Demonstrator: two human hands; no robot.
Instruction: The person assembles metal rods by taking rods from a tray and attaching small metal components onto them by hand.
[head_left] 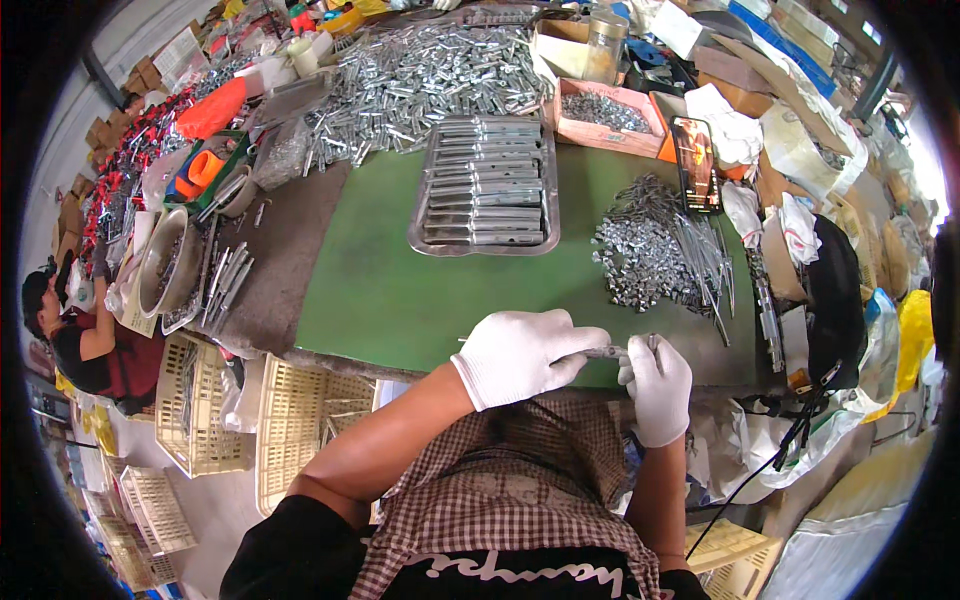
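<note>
Gripping metal part [607, 352] | left hand [523, 356], right hand [660, 388] fingers closed | green mat [400, 290]

Both white-gloved hands meet at the near edge of the green mat-covered table [400, 290]. The left hand [525, 355] and right hand [658, 385] pinch a small grey metal rod [608, 352] between them. Behind lie a shallow steel tray of metal bars [488, 185] and a loose heap of small silvery metal parts [650, 250].
</note>
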